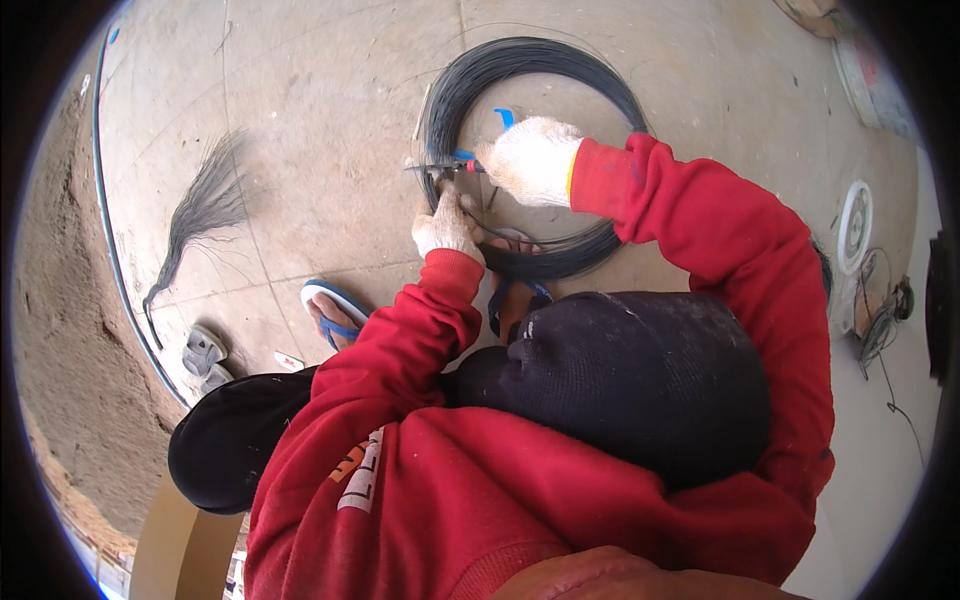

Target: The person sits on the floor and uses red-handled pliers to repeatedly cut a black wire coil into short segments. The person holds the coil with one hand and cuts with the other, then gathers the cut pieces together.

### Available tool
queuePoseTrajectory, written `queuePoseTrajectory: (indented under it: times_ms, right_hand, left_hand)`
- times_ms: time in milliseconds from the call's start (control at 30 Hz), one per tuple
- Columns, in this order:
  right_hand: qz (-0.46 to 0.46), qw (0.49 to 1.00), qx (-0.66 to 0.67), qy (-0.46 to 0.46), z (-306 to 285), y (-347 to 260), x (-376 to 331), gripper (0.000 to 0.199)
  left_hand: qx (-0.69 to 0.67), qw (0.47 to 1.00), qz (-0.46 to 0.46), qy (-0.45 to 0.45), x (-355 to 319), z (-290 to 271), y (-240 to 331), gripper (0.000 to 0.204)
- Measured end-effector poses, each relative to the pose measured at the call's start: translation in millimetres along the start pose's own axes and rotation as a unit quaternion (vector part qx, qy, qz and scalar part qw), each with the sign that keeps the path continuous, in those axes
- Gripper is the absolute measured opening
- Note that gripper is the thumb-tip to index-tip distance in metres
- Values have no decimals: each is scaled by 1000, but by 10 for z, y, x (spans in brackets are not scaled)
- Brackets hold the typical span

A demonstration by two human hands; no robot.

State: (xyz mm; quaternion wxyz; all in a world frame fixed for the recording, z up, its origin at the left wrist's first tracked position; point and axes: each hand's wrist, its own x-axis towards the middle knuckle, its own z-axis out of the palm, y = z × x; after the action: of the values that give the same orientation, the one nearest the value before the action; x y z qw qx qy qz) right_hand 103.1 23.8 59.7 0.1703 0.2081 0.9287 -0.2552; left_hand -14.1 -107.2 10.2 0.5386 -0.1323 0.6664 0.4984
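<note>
A large coil of thin dark wire (540, 55) lies on the floor in front of my feet. My left hand (447, 228), in a white work glove, is closed round the coil's left side. In my right hand (535, 162), also gloved, is a pair of pliers (455, 167) with dark metal jaws and a bit of red at the handle. The metal end crosses the wire just above my left fingers; whether it bites on any strand cannot be made out. Blue tape (505, 118) shows inside the ring.
A loose bundle of cut wire (195, 205) lies at the left, near a dark hose (105, 200) along the floor's edge. Beyond it is sandy ground (60, 330). Grey shoes (204, 347) stand by my left knee. At the right are a white ring-shaped object (854, 228) and tangled cable (880, 325).
</note>
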Motion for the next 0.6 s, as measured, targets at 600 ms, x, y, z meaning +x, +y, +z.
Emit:
queuePoseTrajectory:
  times_ms: [600]
  right_hand:
    - [45, 994, 70, -73, 492, 333, 96, 35]
  left_hand:
    - [2, 998, 43, 52, -5, 47, -103, 20]
